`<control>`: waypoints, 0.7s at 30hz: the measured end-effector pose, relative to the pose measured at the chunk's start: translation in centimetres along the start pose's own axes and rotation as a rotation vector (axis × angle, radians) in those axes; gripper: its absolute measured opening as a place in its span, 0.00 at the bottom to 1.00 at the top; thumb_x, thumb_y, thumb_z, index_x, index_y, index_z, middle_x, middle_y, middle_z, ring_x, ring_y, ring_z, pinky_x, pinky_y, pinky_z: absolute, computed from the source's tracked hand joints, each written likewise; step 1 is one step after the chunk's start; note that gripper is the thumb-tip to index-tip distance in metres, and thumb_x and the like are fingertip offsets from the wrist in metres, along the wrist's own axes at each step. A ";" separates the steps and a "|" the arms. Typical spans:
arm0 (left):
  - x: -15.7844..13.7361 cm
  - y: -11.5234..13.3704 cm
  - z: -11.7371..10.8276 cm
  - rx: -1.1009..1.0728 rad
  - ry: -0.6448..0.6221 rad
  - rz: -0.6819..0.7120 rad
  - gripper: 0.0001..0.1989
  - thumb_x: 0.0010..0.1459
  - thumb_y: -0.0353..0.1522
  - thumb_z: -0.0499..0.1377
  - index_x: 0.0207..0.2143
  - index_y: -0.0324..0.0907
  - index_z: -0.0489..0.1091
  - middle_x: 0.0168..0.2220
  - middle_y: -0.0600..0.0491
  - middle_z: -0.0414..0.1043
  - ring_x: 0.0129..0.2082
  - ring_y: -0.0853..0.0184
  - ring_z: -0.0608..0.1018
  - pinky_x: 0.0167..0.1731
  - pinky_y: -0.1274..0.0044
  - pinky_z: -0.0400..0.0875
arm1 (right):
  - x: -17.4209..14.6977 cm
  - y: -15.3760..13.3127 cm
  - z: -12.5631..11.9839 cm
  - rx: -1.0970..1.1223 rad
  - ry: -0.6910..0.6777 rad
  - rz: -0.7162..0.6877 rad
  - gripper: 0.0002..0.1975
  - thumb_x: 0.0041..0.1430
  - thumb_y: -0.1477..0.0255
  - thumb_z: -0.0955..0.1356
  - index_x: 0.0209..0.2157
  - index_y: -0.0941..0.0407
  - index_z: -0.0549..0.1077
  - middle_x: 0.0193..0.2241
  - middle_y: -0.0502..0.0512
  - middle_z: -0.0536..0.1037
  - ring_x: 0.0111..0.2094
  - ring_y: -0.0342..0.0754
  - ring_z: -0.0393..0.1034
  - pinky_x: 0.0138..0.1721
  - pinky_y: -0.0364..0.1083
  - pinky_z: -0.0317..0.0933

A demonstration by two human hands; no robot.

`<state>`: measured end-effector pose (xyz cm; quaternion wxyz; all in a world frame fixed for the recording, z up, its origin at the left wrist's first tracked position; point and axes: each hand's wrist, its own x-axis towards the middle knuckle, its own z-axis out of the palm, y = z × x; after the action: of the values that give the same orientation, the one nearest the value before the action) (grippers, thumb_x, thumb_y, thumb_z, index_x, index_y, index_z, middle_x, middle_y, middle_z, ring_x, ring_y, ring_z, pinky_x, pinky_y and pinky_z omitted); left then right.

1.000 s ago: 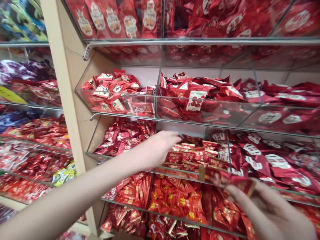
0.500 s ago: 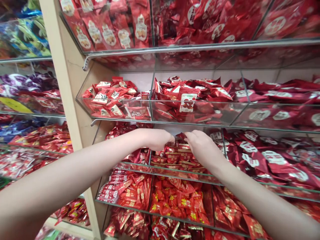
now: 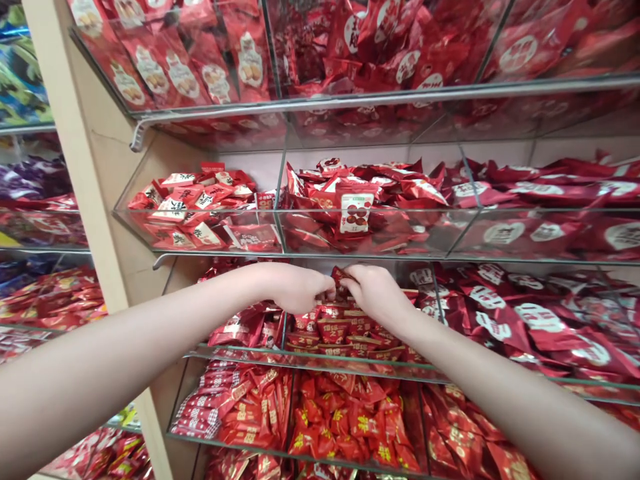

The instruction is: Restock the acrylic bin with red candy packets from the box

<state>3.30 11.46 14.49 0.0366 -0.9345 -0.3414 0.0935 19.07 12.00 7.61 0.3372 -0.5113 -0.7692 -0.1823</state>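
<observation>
My left hand (image 3: 303,288) and my right hand (image 3: 376,297) meet over a bin in the middle of the rack, fingers curled. Between their fingertips a small dark red packet (image 3: 341,281) stands upright, pinched from both sides and partly covered by the fingers. Right below lie rows of dark red packets with gold lettering (image 3: 333,330), packed behind a clear front strip. To the left, partly behind my left forearm, are shiny red packets (image 3: 240,332). Larger maroon packets with white labels (image 3: 493,297) fill the bin on the right.
A clear shelf front (image 3: 367,243) runs just above my hands, holding red packets (image 3: 356,212). Lower down is a bin of red packets with yellow print (image 3: 350,420). A wooden upright (image 3: 83,173) divides off another rack at left.
The shelves have shifted left and slightly down in view. My hands have drawn a little closer together, and the dark red packet between them now shows more clearly.
</observation>
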 end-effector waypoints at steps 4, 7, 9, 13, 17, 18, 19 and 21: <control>0.3 -1.0 0.1 -0.090 0.043 0.035 0.15 0.45 0.22 0.51 0.36 0.39 0.67 0.34 0.52 0.74 0.29 0.69 0.71 0.29 0.81 0.63 | 1.8 -0.7 0.5 0.228 -0.101 -0.089 0.12 0.52 0.81 0.58 0.25 0.57 0.71 0.26 0.52 0.77 0.30 0.44 0.69 0.32 0.40 0.56; 0.0 -1.4 -0.2 -0.109 0.050 0.018 0.15 0.45 0.22 0.52 0.36 0.40 0.68 0.32 0.54 0.74 0.28 0.70 0.72 0.28 0.82 0.63 | 3.0 -0.8 0.9 0.318 -0.265 -0.092 0.11 0.49 0.80 0.59 0.24 0.57 0.72 0.25 0.51 0.76 0.28 0.43 0.68 0.30 0.39 0.57; -0.3 -1.5 -0.5 -0.038 0.081 0.000 0.16 0.46 0.22 0.51 0.37 0.43 0.68 0.33 0.54 0.74 0.28 0.70 0.72 0.27 0.81 0.63 | 3.6 -0.6 1.3 0.322 -0.366 -0.088 0.08 0.49 0.76 0.61 0.26 0.58 0.72 0.27 0.52 0.77 0.27 0.44 0.68 0.28 0.40 0.57; -0.7 -0.4 0.0 0.218 0.196 -0.081 0.16 0.46 0.21 0.50 0.37 0.41 0.67 0.34 0.50 0.74 0.28 0.67 0.74 0.26 0.79 0.64 | 4.3 -0.2 2.3 0.325 -0.429 -0.091 0.11 0.51 0.69 0.63 0.32 0.59 0.72 0.31 0.56 0.77 0.29 0.46 0.68 0.30 0.42 0.59; -0.3 0.5 1.1 0.346 0.164 -0.091 0.17 0.48 0.20 0.48 0.41 0.36 0.66 0.37 0.44 0.74 0.35 0.62 0.76 0.32 0.76 0.66 | 4.2 0.3 2.2 0.318 -0.433 -0.053 0.12 0.54 0.72 0.59 0.33 0.58 0.72 0.34 0.55 0.77 0.33 0.45 0.68 0.33 0.41 0.59; -0.2 0.5 1.2 0.356 0.175 -0.078 0.17 0.49 0.19 0.47 0.40 0.36 0.66 0.36 0.44 0.74 0.35 0.62 0.76 0.32 0.75 0.67 | 4.1 0.5 2.0 0.281 -0.417 -0.005 0.13 0.55 0.72 0.58 0.35 0.57 0.72 0.36 0.54 0.76 0.34 0.45 0.68 0.34 0.40 0.59; -0.2 0.4 1.2 0.354 0.195 -0.057 0.16 0.49 0.19 0.47 0.39 0.37 0.66 0.36 0.45 0.74 0.34 0.62 0.76 0.32 0.75 0.67 | 4.0 0.8 1.7 0.230 -0.401 0.050 0.15 0.55 0.73 0.57 0.37 0.56 0.71 0.37 0.53 0.76 0.36 0.45 0.68 0.35 0.40 0.59; -0.6 -0.1 1.0 0.328 0.256 0.015 0.14 0.49 0.20 0.47 0.35 0.39 0.67 0.34 0.48 0.74 0.34 0.64 0.76 0.33 0.76 0.67 | 4.0 1.4 1.4 0.117 -0.403 0.133 0.15 0.55 0.72 0.58 0.40 0.54 0.70 0.41 0.54 0.75 0.38 0.47 0.68 0.37 0.42 0.58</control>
<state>2.62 11.12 13.62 0.2308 -0.9227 -0.3074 0.0286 18.92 16.08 9.36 0.2170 -0.5665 -0.7949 -0.0086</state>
